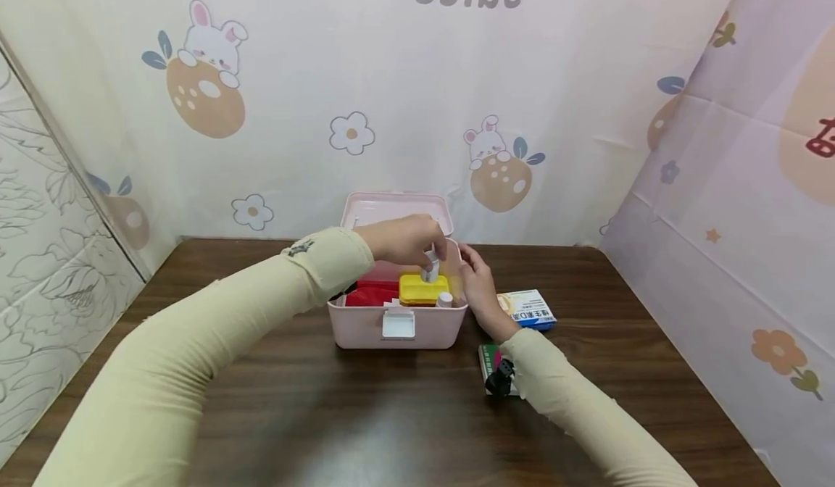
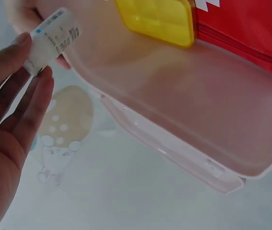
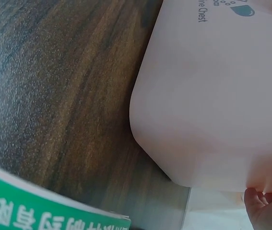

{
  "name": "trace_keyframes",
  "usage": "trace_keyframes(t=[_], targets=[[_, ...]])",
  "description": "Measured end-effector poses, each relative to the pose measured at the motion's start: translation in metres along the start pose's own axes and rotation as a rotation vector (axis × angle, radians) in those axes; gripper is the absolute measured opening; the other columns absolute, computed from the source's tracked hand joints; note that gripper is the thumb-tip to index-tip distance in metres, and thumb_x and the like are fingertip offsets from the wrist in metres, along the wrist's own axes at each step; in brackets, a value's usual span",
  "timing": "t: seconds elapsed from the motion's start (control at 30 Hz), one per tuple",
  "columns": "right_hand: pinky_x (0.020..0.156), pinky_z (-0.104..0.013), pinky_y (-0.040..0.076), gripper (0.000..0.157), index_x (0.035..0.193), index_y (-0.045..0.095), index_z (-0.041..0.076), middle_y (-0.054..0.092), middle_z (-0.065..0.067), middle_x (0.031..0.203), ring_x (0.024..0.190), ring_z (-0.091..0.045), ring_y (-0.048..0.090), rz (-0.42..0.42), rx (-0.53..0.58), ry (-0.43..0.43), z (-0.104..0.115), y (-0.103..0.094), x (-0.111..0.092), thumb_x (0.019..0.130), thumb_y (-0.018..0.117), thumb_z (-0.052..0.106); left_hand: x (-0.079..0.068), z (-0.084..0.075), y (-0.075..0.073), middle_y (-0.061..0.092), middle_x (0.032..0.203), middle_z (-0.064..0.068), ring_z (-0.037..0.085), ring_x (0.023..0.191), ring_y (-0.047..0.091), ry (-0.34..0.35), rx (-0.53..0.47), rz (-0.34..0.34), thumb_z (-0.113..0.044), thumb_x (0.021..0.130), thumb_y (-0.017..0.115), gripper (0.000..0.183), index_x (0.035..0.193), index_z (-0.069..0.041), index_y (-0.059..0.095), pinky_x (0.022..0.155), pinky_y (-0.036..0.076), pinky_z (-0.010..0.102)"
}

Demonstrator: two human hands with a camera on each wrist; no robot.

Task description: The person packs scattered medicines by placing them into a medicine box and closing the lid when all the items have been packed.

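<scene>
Step, I judge: stowing small white cylindrical plastic bottle (image 2: pixel 52 40) | my left hand (image 1: pixel 404 242): fingers pinch it above open pink plastic box (image 1: pixel 359 327) | right hand (image 1: pixel 480 288): fingers touch box's side, holding nothing | next needs gentle lowering

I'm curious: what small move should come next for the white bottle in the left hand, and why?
Probably lower the white bottle into the pink box, behind the yellow case. The left hand already holds it at the box, the lid is open, bare floor shows behind the case, and the right hand rests against the box's side, seemingly steadying it.
</scene>
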State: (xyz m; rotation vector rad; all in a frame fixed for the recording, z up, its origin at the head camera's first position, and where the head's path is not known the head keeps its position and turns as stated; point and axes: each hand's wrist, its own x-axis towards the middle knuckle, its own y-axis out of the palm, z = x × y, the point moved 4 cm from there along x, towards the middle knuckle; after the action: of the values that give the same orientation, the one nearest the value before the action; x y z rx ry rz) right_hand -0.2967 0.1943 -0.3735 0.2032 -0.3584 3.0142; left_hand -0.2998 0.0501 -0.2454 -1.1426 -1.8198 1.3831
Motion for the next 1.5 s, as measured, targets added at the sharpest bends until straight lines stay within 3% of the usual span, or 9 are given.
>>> trace_keyframes(t=[0.27,0.47,0.7,1.1,1.5], targets=[[0.114,-0.049,0.032,0.045,0.148,0.039,-0.007,0.042,-0.026,0.149,0.136,-0.039,0.041,-0.003,0.011,-0.003,-0.001,0.002,0.0,0.105,0.034,0.003,0.022,0.016,0.021,0.072,0.1,0.008,0.021,0.091,0.062,-0.047,-0.015,0.069,-0.003,0.084,0.08,0.018,0.102,-0.002,0.077,0.088,0.054,0.025],[0.114,-0.049,0.033,0.045,0.149,0.039,-0.005,0.042,-0.024,0.15,0.136,-0.038,0.042,0.003,0.015,0.002,-0.002,0.0,0.0,0.106,0.034,0.004,0.031,0.021,0.04,0.071,0.099,0.007,0.02,0.09,0.062,-0.08,0.01,0.167,-0.007,0.081,0.083,0.025,0.104,-0.002,0.075,0.086,0.055,0.025],[0.113,-0.048,0.035,0.045,0.15,0.038,-0.003,0.042,-0.024,0.15,0.135,-0.036,0.042,0.007,0.032,0.01,-0.001,-0.001,0.0,0.106,0.034,0.003,0.039,0.02,0.058,0.073,0.1,0.009,0.019,0.085,0.064,-0.024,0.101,0.256,-0.011,0.083,0.083,0.027,0.106,0.0,0.076,0.083,0.056,0.026],[0.113,-0.047,0.035,0.046,0.15,0.039,-0.002,0.042,-0.022,0.151,0.136,-0.034,0.042,0.003,0.013,0.017,-0.001,0.0,-0.001,0.105,0.035,0.005,0.046,0.027,0.081,0.068,0.08,0.003,0.014,0.069,0.056,-0.011,0.1,0.307,-0.006,0.085,0.08,0.01,0.091,0.0,0.075,0.067,0.053,0.025],[0.112,-0.047,0.036,0.044,0.149,0.041,-0.002,0.045,-0.023,0.148,0.134,-0.035,0.044,-0.017,0.016,0.019,-0.002,-0.001,0.001,0.105,0.036,0.004,0.052,0.032,0.086,0.07,0.083,0.008,0.017,0.071,0.059,0.0,0.065,0.251,-0.007,0.085,0.08,0.013,0.092,0.001,0.075,0.071,0.055,0.027]])
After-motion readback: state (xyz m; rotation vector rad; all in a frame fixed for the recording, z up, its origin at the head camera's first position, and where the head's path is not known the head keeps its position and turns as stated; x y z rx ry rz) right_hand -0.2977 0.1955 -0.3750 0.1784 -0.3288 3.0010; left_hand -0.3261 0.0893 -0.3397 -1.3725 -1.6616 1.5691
